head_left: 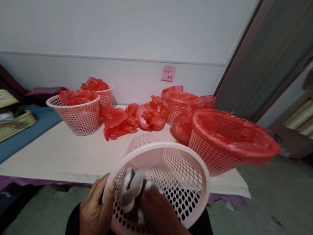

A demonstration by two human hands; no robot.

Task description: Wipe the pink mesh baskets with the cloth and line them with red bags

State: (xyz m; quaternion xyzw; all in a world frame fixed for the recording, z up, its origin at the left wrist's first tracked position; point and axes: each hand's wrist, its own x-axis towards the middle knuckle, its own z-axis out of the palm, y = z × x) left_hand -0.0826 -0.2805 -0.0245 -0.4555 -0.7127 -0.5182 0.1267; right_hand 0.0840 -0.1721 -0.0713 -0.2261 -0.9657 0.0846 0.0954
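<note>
A pale pink perforated plastic basket (187, 166) is tilted with its mouth toward me, above my lap. My left hand (94, 208) is closed on the left side of its rim, thumb over the edge. Inside the basket my right hand (154, 206) is closed on bunched grey and white cloth (134, 188), which looks like socks. Motion blurs that hand, and its fingertips are partly hidden.
A white-covered table (52, 153) holds a pink basket (79, 115) with red plastic in it, crumpled red bags (119, 123), and a red-lined basket (217, 148) at right. A pink note (168, 74) is on the wall. A yellowish container (8, 130) stands left.
</note>
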